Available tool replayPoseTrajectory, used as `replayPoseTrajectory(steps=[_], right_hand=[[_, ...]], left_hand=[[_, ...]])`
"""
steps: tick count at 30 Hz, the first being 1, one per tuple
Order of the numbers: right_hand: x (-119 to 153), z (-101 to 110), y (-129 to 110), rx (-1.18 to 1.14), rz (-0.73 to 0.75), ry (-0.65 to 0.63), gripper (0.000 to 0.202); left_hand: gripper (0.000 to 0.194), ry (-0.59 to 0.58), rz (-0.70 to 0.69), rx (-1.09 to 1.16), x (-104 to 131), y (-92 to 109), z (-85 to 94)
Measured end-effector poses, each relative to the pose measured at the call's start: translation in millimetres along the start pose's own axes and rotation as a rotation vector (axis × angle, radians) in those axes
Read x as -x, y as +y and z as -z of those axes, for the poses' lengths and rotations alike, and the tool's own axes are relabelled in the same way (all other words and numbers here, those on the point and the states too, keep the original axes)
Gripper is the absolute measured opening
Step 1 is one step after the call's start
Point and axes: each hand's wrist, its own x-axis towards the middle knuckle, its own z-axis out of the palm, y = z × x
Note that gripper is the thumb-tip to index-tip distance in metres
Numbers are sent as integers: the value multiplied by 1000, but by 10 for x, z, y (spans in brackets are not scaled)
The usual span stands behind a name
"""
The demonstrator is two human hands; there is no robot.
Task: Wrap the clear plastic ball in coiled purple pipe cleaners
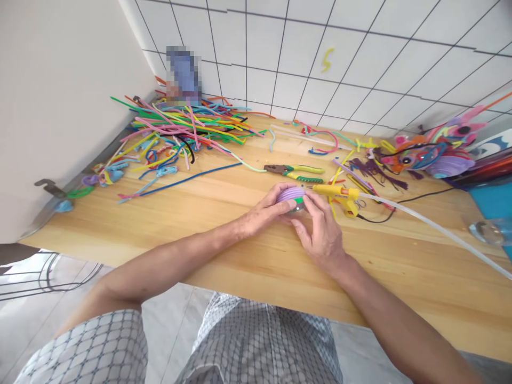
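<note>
Both of my hands meet over the front middle of the wooden table. Between them is a small rounded piece wound in purple pipe cleaner (291, 194), with a bit of green on its near side. My left hand (273, 207) wraps its left side, thumb lying across the front. The fingertips of my right hand (321, 224) press on its right edge by the green bit. Just beyond my right fingers lies a yellow hot glue gun (340, 196), its long clear glue stick trailing right. Behind the piece rest pliers (294, 172) with yellow-green handles.
A big heap of colored pipe cleaners (192, 125) fills the back left. Finished-looking pipe-cleaner figures (432, 146) crowd the back right, beside purple scraps (386, 168). A clear cup (490, 232) is at the right edge. The tiled wall (264, 53) borders the table's back.
</note>
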Motion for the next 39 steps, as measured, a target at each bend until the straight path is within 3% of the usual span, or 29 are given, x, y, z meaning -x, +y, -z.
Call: replayPoseTrajectory(steps=[4, 13, 20, 28, 32, 36, 39], right_hand=[[3, -1, -24, 7, -4, 4, 74], [4, -9, -32, -7, -39, -15, 73], [-27, -5, -68, 1, -21, 5, 73], [-25, 66, -27, -25, -74, 61, 69], [-49, 223, 85, 38, -245, 30, 34], [-84, 435, 315, 301, -557, -203, 43], [-33, 587, 498, 446, -624, -291, 48]], left_hand=[[68, 2, 58, 50, 6, 16, -30], [61, 8, 68, 80, -15, 18, -17], [55, 25, 46, 77, -18, -12, -3], [61, -16, 23, 126, -21, 26, 14], [61, -15, 46, 168, -49, 43, 55], [54, 39, 22, 219, -84, 62, 96], [57, 82, 6, 243, -116, 59, 119]])
